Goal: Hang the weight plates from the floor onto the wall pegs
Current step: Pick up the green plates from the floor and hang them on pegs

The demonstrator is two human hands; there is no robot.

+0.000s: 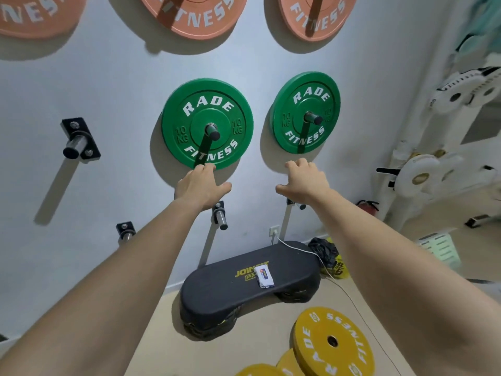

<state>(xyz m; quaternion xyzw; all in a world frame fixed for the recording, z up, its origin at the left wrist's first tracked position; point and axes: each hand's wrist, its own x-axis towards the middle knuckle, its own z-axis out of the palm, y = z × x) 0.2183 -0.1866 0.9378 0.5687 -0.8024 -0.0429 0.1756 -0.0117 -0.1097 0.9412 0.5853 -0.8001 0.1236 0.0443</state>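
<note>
Gym: wall-hung weight plates (Rade Fitness)

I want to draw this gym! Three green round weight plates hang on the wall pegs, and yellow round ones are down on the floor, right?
Not three: the head view shows two green round weight plates hanging on the wall pegs. The yellow round plates are down on the floor, as you said.

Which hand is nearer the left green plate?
Left. The left hand reaches the left green plate at its lower rim; the right hand is right of it, below the other green plate.
</note>
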